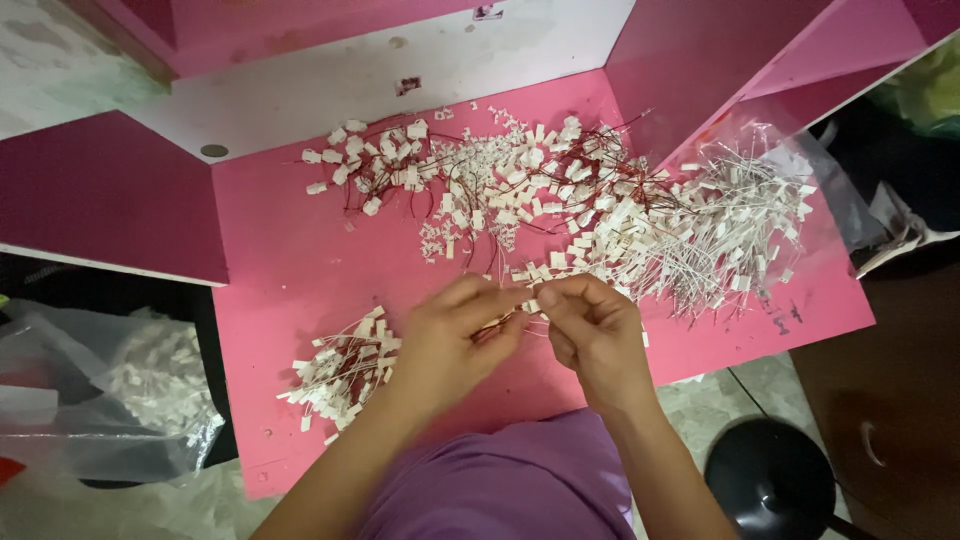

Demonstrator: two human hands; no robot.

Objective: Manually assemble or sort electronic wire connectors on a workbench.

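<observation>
My left hand (455, 335) and my right hand (592, 330) meet over the middle of a pink table (290, 270), fingertips pinched together on a small white connector with thin wires (528, 306). Behind them lies a wide heap of white connectors with red wires (500, 185). Its right part is a spread of connectors with white wires (720, 230) lying on a clear plastic bag. A smaller bundle of wired connectors (340, 370) rests on the table just left of my left forearm.
Pink side panels (100, 190) and a white back panel (400, 70) box the table in. A clear plastic bag holding white parts (150, 380) lies at the left. A round black stool seat (770, 480) stands at the lower right.
</observation>
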